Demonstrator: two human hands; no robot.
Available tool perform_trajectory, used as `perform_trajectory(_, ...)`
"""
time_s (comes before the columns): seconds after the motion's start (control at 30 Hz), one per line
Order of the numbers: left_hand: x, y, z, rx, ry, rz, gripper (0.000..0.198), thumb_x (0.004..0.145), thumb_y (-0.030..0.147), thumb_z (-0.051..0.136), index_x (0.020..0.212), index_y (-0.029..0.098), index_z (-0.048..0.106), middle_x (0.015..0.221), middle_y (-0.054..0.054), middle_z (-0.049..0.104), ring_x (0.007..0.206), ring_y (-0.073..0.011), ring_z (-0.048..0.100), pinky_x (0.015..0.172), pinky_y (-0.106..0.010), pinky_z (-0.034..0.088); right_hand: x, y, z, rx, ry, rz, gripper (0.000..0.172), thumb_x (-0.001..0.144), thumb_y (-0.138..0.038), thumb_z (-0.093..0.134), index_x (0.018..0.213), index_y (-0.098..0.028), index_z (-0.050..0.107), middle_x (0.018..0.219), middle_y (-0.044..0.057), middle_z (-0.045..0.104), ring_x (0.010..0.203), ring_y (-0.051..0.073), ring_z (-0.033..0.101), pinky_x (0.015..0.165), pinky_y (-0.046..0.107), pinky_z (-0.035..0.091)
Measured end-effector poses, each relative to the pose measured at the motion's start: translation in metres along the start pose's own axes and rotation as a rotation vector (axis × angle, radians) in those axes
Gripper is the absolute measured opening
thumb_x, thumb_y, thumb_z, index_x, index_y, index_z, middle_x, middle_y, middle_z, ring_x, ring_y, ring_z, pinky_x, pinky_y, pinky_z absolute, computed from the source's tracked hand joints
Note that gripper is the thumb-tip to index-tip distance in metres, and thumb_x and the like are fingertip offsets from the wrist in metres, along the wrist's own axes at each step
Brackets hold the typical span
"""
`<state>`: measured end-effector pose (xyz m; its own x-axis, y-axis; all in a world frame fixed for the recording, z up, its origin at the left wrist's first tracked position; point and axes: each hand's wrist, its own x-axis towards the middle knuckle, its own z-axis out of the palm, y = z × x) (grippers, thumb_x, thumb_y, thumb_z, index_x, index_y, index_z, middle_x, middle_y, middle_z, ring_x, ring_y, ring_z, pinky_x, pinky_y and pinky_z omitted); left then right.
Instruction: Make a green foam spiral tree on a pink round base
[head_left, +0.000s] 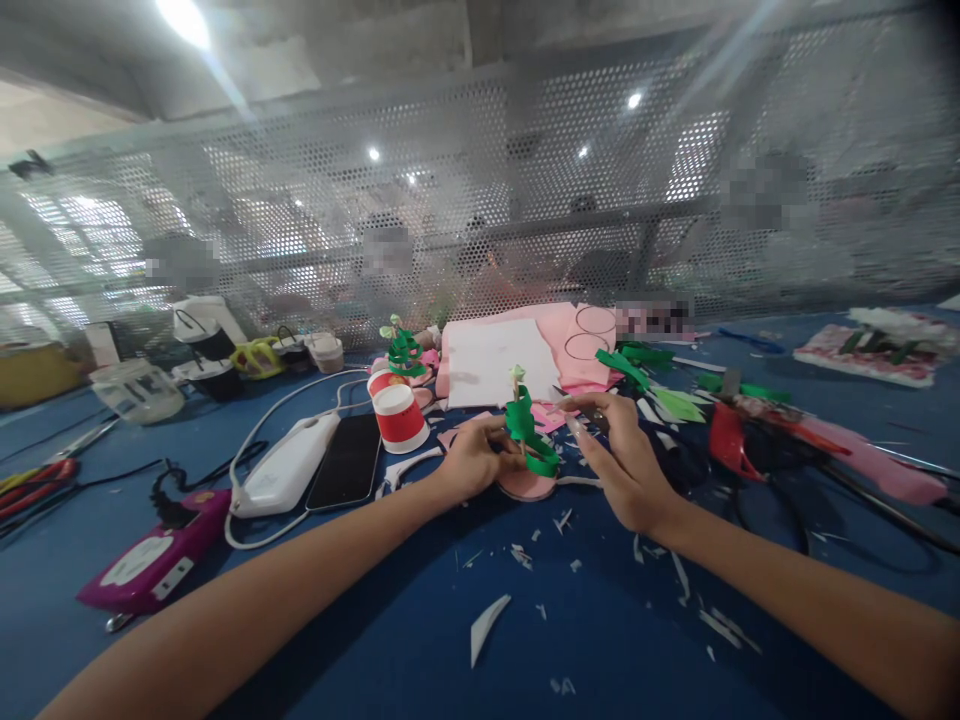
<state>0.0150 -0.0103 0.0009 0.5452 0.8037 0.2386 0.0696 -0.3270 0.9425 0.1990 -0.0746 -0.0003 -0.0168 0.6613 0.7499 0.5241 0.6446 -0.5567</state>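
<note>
My left hand [471,458] is closed around the base of a small green spiral paper tree [529,436] that stands on a pink round foam disc [527,485] on the blue table [420,630]. Just right of the tree, my right hand [622,455] has its fingers pinched together at the tree's side; what it pinches is too small to make out. A second green spiral tree [405,350] stands further back.
A red and white paper cup [400,417], a black phone [346,462], a white power bank [286,467] and a magenta glue gun [154,560] lie left. Pink and white foam sheets [517,355], green paper strips [652,385] and red-handled scissors [731,435] lie right. Paper scraps litter the table; a perforated screen [480,200] stands behind.
</note>
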Motion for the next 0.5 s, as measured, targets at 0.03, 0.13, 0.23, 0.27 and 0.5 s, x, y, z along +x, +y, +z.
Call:
perform_trajectory(0.03, 0.000, -0.001, -0.001, 0.002, -0.004, 0.006, 0.029, 0.057, 0.025, 0.078, 0.080, 0.014, 0.065, 0.072, -0.003, 0.067, 0.063, -0.0126, 0.060, 0.063, -0.025, 0.048, 0.001, 0.001, 0.000, -0.019, 0.013, 0.000, 0.022, 0.089, -0.031, 0.041, 0.108, -0.022, 0.049, 0.106, 0.010, 0.053, 0.104, 0.024, 0.047, 0.091, 0.044, 0.038)
perform_trajectory(0.13, 0.000, -0.003, -0.002, -0.013, -0.019, 0.003, 0.028, 0.057, 0.024, 0.078, 0.080, 0.014, 0.065, 0.071, -0.003, 0.067, 0.064, -0.0130, 0.060, 0.064, -0.025, 0.048, 0.004, 0.002, -0.003, -0.101, 0.037, -0.024, 0.015, 0.088, -0.029, 0.044, 0.098, -0.022, 0.052, 0.094, 0.008, 0.056, 0.095, 0.024, 0.051, 0.084, 0.041, 0.041)
perform_trajectory(0.23, 0.000, -0.007, -0.004, -0.023, -0.015, 0.002, 0.024, 0.059, 0.023, 0.076, 0.078, 0.014, 0.064, 0.070, -0.002, 0.066, 0.067, -0.0152, 0.062, 0.066, -0.027, 0.049, 0.014, 0.009, -0.009, -0.189, 0.059, -0.059, 0.009, 0.086, -0.028, 0.046, 0.091, -0.023, 0.052, 0.087, 0.007, 0.057, 0.087, 0.024, 0.054, 0.080, 0.041, 0.042)
perform_trajectory(0.27, 0.000, -0.008, -0.004, -0.002, -0.008, 0.006, 0.023, 0.059, 0.021, 0.075, 0.077, 0.014, 0.064, 0.070, -0.003, 0.066, 0.067, -0.0153, 0.062, 0.065, -0.027, 0.049, 0.020, 0.013, -0.011, -0.219, 0.077, -0.062, 0.009, 0.085, -0.028, 0.047, 0.091, -0.023, 0.052, 0.088, 0.007, 0.058, 0.087, 0.024, 0.054, 0.081, 0.041, 0.042)
perform_trajectory(0.5, -0.001, -0.009, -0.005, 0.037, -0.005, 0.058, 0.022, 0.061, 0.018, 0.072, 0.081, 0.013, 0.064, 0.072, -0.003, 0.068, 0.066, -0.0145, 0.063, 0.065, -0.026, 0.049, 0.087, 0.057, 0.008, -0.329, -0.288, -0.087, 0.069, 0.062, -0.044, 0.068, 0.121, -0.018, 0.048, 0.124, 0.015, 0.052, 0.119, 0.035, 0.043, 0.099, 0.051, 0.034)
